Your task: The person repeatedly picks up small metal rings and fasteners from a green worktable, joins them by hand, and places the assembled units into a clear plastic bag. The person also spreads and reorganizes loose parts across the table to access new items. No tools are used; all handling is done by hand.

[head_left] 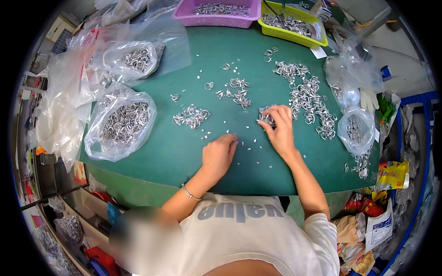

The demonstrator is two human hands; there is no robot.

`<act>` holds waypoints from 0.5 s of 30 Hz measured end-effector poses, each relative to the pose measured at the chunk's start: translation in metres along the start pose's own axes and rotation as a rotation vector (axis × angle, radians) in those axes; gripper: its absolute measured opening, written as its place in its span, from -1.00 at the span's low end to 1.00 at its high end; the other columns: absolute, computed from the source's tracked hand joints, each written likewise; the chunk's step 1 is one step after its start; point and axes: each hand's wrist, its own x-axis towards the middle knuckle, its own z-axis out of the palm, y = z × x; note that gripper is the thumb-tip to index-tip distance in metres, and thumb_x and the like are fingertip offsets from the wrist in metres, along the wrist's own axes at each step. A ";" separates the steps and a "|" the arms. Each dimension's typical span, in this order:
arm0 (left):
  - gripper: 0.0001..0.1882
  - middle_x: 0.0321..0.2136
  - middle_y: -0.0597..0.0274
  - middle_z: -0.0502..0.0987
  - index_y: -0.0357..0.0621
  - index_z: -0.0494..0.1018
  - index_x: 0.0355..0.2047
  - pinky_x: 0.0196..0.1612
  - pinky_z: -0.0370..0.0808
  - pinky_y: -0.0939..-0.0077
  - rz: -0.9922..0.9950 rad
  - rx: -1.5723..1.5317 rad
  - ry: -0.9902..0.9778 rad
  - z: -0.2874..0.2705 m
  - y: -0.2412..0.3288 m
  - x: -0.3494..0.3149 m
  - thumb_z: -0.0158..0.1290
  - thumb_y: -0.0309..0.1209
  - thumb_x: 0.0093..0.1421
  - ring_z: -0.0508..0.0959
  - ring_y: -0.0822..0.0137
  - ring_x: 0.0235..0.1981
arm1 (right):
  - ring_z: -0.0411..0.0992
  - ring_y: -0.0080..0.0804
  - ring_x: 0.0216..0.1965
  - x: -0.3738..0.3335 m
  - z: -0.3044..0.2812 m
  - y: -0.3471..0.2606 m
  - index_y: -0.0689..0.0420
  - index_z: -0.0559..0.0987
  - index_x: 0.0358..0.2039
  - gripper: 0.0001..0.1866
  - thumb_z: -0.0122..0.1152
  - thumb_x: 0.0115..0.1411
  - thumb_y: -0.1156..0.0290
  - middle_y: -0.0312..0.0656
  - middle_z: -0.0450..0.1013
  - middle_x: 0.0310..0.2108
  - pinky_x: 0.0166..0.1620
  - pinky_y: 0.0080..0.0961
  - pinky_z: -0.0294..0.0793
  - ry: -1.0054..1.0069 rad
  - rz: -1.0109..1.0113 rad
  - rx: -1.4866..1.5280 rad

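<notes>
Head cam: R hand point(282, 131), part-open, is cupping metal rings point(263, 116), prob. light, rigid, slippery, best pinched at sides; L hand point(218, 154) is curling, grip unclear

The right hand point(281, 126) touched a ring pile point(266, 119); the left hand point(218, 154) was left of that pile, a purple tray point(214, 20) well beyond it.

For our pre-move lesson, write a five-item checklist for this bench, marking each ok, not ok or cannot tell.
1. Bare right hand at a silver metal ring pile: ok.
2. Bare left hand securely gripping something: cannot tell.
3. Small silver pieces gathered together: not ok, scattered.
4. Purple plastic tray holding silver pieces: ok.
5. Yellow-green plastic tray holding only silver pieces: not ok, dark-handled tool inside.
</notes>
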 end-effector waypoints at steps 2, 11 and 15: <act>-0.93 -0.58 0.14 0.52 -0.13 0.43 -0.37 -0.56 0.42 0.30 -0.034 -0.036 0.033 -0.004 0.001 0.003 0.05 -0.45 0.12 0.52 0.04 -0.57 | 0.35 -0.43 -0.27 0.002 0.000 0.009 0.12 0.48 -0.28 -0.71 0.34 -0.03 0.44 -0.26 0.42 -0.32 -0.24 -0.49 0.36 0.034 0.464 0.587; -0.91 -0.66 0.11 0.50 -0.22 0.38 -0.38 -0.62 0.38 0.35 -0.065 -0.207 0.084 -0.002 0.002 0.003 0.04 -0.47 0.15 0.50 0.12 -0.68 | 0.47 -0.38 -0.28 0.016 -0.087 0.039 0.15 0.43 -0.10 -0.74 -0.05 0.28 0.30 -0.08 0.46 -0.17 -0.32 -0.51 0.49 0.036 0.788 1.283; -0.91 -0.64 0.08 0.51 -0.24 0.41 -0.39 -0.62 0.37 0.37 -0.066 -0.207 0.062 0.000 0.002 0.001 0.06 -0.48 0.13 0.50 0.15 -0.70 | 0.47 -0.50 -0.26 0.019 -0.108 0.033 0.16 0.41 -0.04 -0.74 -0.03 0.25 0.45 -0.12 0.44 -0.12 -0.45 -0.65 0.45 0.041 0.702 1.035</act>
